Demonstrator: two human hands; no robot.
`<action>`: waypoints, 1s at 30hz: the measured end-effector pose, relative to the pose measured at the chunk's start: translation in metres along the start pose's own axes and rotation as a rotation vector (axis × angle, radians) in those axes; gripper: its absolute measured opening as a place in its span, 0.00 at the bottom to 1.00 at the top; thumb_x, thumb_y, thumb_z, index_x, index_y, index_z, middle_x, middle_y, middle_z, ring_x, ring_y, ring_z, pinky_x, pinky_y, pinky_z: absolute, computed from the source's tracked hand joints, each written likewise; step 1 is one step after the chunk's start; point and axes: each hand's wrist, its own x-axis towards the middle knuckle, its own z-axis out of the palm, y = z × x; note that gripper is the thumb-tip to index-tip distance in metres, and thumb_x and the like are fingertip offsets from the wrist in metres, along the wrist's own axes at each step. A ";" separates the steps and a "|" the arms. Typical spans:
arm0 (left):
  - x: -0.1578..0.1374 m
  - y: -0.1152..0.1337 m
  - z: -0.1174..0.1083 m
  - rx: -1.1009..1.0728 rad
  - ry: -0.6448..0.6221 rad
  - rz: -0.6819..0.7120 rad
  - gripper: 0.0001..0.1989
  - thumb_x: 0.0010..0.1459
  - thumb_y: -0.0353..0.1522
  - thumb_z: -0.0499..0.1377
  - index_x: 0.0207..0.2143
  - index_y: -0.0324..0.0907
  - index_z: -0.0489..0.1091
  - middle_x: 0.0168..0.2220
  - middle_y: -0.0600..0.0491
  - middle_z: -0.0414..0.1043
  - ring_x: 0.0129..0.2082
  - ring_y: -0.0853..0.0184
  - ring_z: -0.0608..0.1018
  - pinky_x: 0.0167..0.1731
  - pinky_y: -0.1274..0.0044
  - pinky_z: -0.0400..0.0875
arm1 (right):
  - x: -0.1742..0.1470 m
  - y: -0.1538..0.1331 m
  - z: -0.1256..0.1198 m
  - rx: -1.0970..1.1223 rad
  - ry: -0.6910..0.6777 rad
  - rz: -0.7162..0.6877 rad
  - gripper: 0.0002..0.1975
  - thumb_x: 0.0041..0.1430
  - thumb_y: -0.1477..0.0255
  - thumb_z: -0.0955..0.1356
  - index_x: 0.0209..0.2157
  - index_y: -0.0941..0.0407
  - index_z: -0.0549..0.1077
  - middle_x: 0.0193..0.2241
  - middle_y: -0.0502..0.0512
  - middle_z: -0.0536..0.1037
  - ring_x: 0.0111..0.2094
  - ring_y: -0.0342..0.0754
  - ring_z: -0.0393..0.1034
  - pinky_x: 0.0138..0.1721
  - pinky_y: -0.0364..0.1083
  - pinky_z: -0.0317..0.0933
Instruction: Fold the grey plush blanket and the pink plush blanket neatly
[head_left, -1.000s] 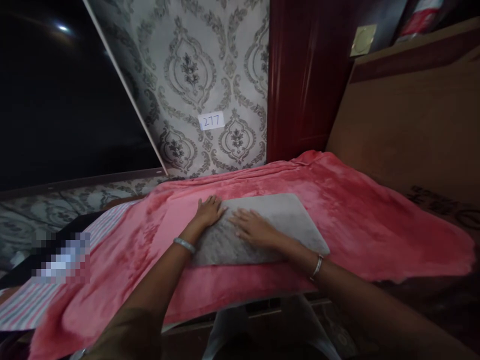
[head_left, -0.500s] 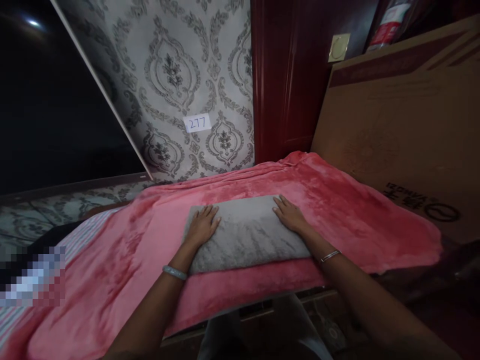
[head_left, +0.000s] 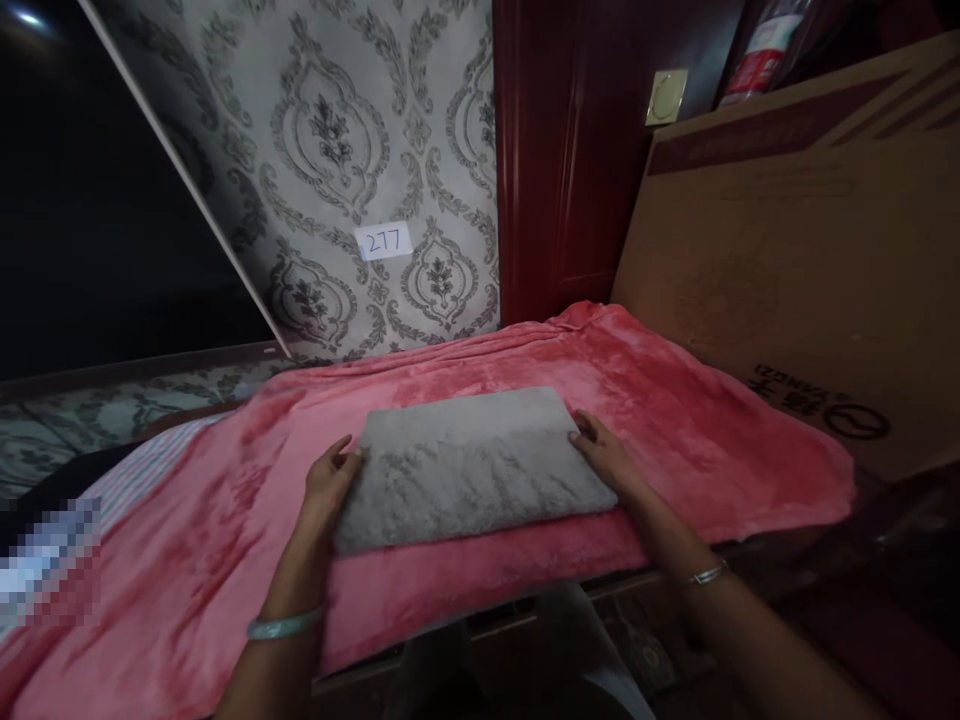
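Observation:
A folded grey plush cloth (head_left: 472,460) lies flat as a rectangle on a pink blanket (head_left: 262,540). At its left edge is my left hand (head_left: 328,487), thumb against the border and fingers curled at the side. My right hand (head_left: 609,460) holds the opposite edge in the same way, its thumb over the border. The undersides of the fingers are hidden. A pale bangle (head_left: 283,626) circles my left wrist, and a thin silver one (head_left: 707,573) my right.
A large cardboard box (head_left: 787,250) leans at the right, with a bottle (head_left: 761,58) behind its top. At the left stands a dark screen (head_left: 112,200). Behind the blanket are a patterned wall (head_left: 330,190) bearing a "277" label (head_left: 384,241) and a dark red panel (head_left: 555,160).
Both hands have moved off the top of the cloth, outward to its left and right edges. The fingers, flat before, are now bent around the sides. The camera view has shifted slightly.

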 end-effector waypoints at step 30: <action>-0.019 0.011 -0.009 -0.595 -0.300 -0.217 0.37 0.49 0.33 0.68 0.62 0.47 0.67 0.56 0.45 0.76 0.50 0.58 0.81 0.49 0.71 0.77 | -0.099 -0.014 0.046 0.948 0.142 0.179 0.17 0.57 0.54 0.70 0.44 0.48 0.79 0.51 0.53 0.81 0.64 0.56 0.63 0.63 0.58 0.62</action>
